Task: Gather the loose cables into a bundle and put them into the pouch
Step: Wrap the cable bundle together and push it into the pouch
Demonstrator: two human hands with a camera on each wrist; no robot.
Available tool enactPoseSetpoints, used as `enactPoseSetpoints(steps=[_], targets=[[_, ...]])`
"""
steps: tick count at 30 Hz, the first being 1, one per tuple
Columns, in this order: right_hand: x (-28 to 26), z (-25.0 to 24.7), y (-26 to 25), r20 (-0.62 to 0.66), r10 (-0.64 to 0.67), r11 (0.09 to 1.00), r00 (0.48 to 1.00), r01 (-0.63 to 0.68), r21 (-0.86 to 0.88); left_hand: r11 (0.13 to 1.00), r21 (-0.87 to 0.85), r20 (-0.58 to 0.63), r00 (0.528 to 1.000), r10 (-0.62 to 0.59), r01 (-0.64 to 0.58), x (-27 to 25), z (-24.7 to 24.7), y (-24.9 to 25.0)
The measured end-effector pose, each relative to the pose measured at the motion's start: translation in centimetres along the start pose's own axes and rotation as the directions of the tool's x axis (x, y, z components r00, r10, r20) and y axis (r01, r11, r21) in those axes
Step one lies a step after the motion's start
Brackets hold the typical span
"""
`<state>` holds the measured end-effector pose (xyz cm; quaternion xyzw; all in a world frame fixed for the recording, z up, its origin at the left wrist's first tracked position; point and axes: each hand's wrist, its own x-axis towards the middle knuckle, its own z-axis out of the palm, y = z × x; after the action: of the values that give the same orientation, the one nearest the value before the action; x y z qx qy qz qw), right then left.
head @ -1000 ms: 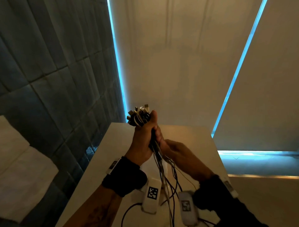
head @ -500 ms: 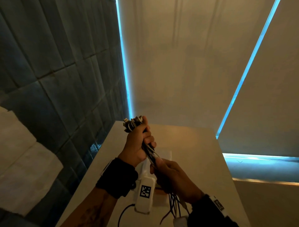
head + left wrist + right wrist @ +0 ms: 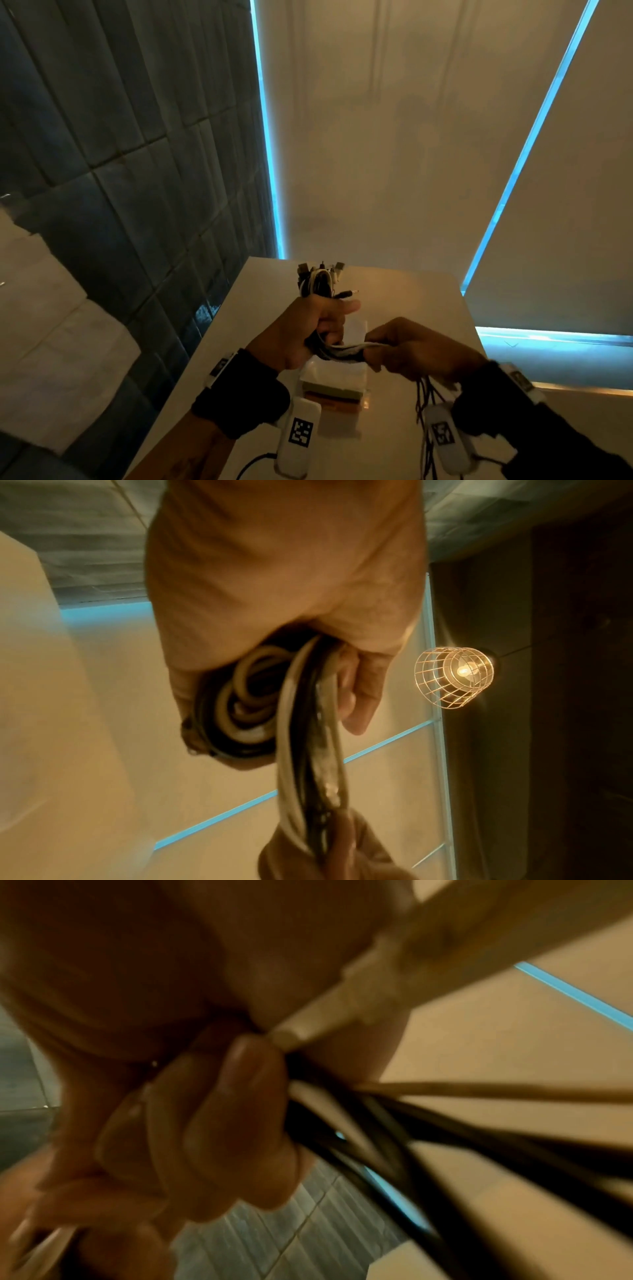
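A bundle of black and white cables (image 3: 320, 282) stands up out of my left hand (image 3: 308, 334), which grips it in a fist above the table; plug ends stick out on top. The strands run sideways (image 3: 346, 351) from that fist into my right hand (image 3: 407, 353), which grips them, and loose black tails (image 3: 426, 397) hang below it. The left wrist view shows coiled cables (image 3: 246, 710) inside the left fist and strands leading to the right hand (image 3: 342, 859). In the blurred right wrist view, fingers (image 3: 219, 1123) curl around dark cables (image 3: 394, 1137). A pale pouch (image 3: 334, 380) lies on the table under both hands.
The beige table (image 3: 411, 301) ends at a dark tiled wall (image 3: 120, 171) on the left and light blinds (image 3: 376, 137) behind. White bedding (image 3: 51, 325) lies at the far left. A caged lamp (image 3: 455, 677) glows on the wall.
My right hand has slid away from the left fist toward the right, drawing the strands out sideways. The left hand has dropped lower over the table.
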<state>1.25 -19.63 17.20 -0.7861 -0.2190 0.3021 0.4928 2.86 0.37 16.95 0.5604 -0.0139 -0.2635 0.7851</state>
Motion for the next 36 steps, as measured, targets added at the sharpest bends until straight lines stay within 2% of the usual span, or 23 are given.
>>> enactPoseSetpoints(steps=[2,5,8,11,16,19,22,26,30,36], targets=[[0.1,-1.3,-1.2,0.013,0.002,0.991,1.0,0.0,-0.136,0.998,0.057,-0.003,1.0,-0.011,0.011,-0.3,0.0,-0.4],[0.7,-2.4,-2.7,0.106,0.03,0.942,0.994,0.008,-0.335,0.993,0.103,0.125,0.99,-0.072,0.059,-0.9,0.2,-0.7],[1.2,-2.7,-3.8,0.181,0.054,0.91,0.982,0.026,-0.414,0.976,0.183,0.233,0.96,-0.157,0.115,-1.3,0.2,-1.0],[1.7,-2.7,-4.8,0.242,0.041,0.889,0.969,0.075,-0.451,0.98,0.165,0.315,0.935,-0.16,0.112,-1.3,0.0,-1.6],[2.7,-3.5,-5.0,0.109,0.078,0.851,0.991,-0.009,-0.525,0.977,0.204,0.288,0.95,-0.116,0.057,-1.3,1.0,-1.8],[2.6,-4.1,-5.0,0.114,0.097,0.856,0.989,-0.024,-0.517,0.974,0.226,0.273,0.957,-0.096,0.034,-1.2,1.3,-2.1],[2.1,-5.0,-5.1,0.118,0.122,0.889,0.985,-0.055,-0.455,0.972,0.228,0.287,0.95,-0.125,0.059,-1.5,1.5,-1.9],[0.9,-7.1,-4.4,0.067,0.127,0.915,0.99,-0.091,-0.393,0.984,0.174,0.309,0.947,-0.084,0.03,-1.7,1.1,-2.2],[-0.3,-8.3,-2.9,0.078,0.014,0.999,0.997,-0.01,-0.048,0.997,0.066,0.302,0.953,0.009,-0.03,-1.8,0.4,-2.5],[-0.9,-7.0,0.1,-0.032,0.003,0.951,0.999,0.007,0.309,0.985,-0.149,0.171,0.979,0.111,-0.086,-0.9,0.5,-3.0]])
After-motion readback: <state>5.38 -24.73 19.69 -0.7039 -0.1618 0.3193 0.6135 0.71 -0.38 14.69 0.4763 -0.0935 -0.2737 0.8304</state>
